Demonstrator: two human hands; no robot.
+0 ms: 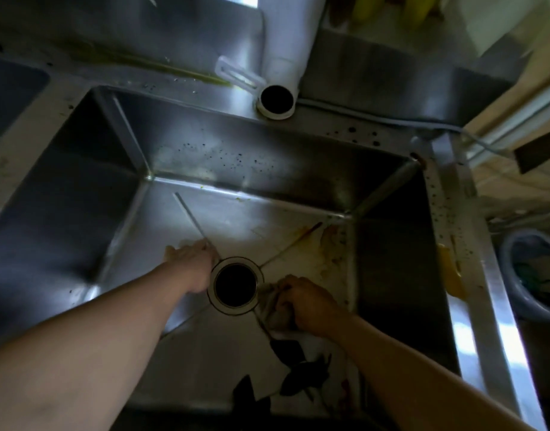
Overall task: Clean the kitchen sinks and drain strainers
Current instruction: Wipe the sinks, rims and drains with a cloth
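I look down into a deep steel sink (81,188). Its round drain hole (235,285) lies open in the middle of the floor, with no strainer in it. My left hand (191,262) rests flat on the sink floor just left of the drain rim. My right hand (305,303) grips a bunched grey cloth (272,306) pressed to the floor at the right side of the drain. Brown and yellow stains (326,241) mark the floor toward the far right corner.
A white pipe (278,98) hangs over the sink's back rim. A second basin (9,94) shows at far left. Dark specks dot the back wall and right rim (444,213). A yellow smear lies on that rim. A bucket (535,275) stands at the right.
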